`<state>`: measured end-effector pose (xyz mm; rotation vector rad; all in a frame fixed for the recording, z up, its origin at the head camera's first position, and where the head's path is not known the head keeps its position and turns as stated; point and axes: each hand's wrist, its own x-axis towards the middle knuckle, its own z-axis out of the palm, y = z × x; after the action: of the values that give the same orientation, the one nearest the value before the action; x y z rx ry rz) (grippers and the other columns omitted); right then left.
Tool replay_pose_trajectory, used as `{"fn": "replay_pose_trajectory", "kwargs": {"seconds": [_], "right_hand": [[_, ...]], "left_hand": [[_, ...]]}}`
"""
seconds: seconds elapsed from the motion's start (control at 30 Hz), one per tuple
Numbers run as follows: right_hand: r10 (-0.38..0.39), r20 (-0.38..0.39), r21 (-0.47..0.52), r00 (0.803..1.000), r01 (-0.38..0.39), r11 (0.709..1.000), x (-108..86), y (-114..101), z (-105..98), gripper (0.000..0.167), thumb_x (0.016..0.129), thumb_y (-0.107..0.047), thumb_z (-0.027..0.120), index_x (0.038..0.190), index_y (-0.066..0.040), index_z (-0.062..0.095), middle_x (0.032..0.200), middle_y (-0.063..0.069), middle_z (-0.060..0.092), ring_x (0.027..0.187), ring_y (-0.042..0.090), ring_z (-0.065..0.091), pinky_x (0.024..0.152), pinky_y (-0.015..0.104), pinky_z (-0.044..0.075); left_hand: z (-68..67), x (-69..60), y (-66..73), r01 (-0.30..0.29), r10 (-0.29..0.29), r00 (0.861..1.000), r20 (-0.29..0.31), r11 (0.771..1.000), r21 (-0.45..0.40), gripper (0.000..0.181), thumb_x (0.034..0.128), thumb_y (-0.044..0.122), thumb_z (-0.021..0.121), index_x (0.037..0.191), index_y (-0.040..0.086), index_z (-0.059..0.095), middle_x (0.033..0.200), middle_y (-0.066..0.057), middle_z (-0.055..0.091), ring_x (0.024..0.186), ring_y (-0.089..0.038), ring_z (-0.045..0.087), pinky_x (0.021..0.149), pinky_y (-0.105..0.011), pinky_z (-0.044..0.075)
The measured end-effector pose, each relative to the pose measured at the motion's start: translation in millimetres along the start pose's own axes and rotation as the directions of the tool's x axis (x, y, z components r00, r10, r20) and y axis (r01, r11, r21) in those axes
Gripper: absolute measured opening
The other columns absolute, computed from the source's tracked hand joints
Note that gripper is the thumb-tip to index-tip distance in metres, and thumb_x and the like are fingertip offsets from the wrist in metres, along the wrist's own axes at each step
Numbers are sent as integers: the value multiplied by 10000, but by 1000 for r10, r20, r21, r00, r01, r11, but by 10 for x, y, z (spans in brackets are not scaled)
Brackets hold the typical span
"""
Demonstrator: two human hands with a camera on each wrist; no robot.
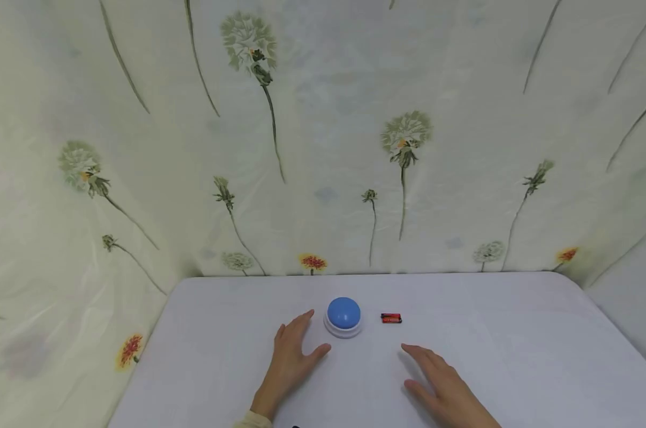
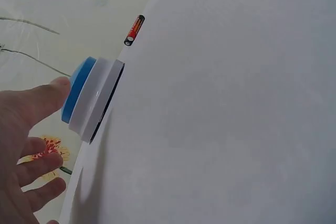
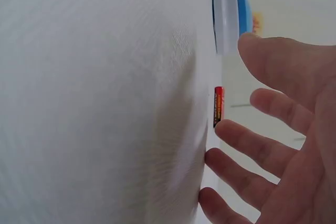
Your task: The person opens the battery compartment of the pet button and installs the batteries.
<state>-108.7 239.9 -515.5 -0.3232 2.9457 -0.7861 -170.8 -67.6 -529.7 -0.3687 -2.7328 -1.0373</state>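
- Two hands are hovering over the white bench (image 1: 221,362), and neither is holding anything!
- The left hand (image 1: 293,351) is hanging just left of the blue-domed button (image 1: 344,313), thumb spreading away from loosely extended fingers.
- The right hand (image 1: 443,383) is lingering near and right of the two red-and-black batteries (image 1: 391,318), fingers reaching loosely forward, thumb standing apart.
- The button is sitting toward the bench's far middle, the batteries lying side by side to its right.
- We're watching a reaching stage, I'd judge; any grasp would be calling for fingers closing round the button's base or pinching a battery.
- Yellowish lettering (image 2: 137,25) is showing on a battery, too small for reading; none is showing on the button.
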Motion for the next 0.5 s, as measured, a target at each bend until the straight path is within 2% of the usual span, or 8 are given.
{"fn": "replay_pose_trajectory", "kwargs": {"seconds": [0.27, 0.5], "right_hand": [[3, -2, 17, 1000, -3, 1000, 6, -5, -12, 519, 892, -430, 612, 1351, -226, 483, 1363, -11, 504, 1263, 247, 478, 1004, 519, 419], [30, 3, 19, 1000, -30, 999, 24, -63, -16, 503, 891, -493, 585, 1330, -264, 496, 1340, -73, 508, 1251, 177, 488, 1008, 471, 438]], "left_hand": [[172, 204, 82, -13, 15, 1000, 18, 998, -62, 790, 761, 440, 756, 1417, 155, 421, 1405, -55, 509, 1320, -250, 448, 1104, -605, 216], [303, 260, 87, -29, 29, 999, -39, 1000, -4, 799, 714, 431, 795, 1385, 154, 462, 1356, -40, 558, 1260, -234, 504, 1064, -599, 230]]}}
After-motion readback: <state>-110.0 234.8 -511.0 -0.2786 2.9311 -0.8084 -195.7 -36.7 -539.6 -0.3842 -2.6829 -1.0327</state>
